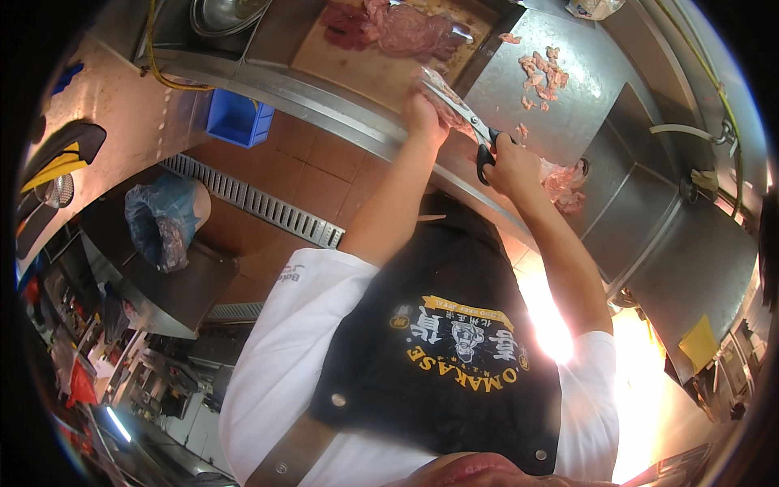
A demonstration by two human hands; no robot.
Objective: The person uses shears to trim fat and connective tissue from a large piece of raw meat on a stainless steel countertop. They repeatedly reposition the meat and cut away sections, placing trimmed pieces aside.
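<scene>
My left hand (424,115) grips a piece of raw meat (447,109) above the near edge of a tan cutting board (341,64). Black-handled scissors (468,119) are in my right hand (514,165), their blades lying along the meat; how far the blades are parted is hard to tell. A large piece of raw meat (408,30) rests on the board, beyond my left hand. Small cut bits of meat (543,76) are scattered on the steel worktop to the right of the board. Pale, fatty trimmings (565,185) lie beside my right forearm.
A steel bowl (225,15) sits in a basin at the upper left, with a yellow hose (152,55) nearby. Below the counter's front edge are a blue plastic bin (239,119) and a lined waste bin (164,219). A tap (684,129) stands at the right.
</scene>
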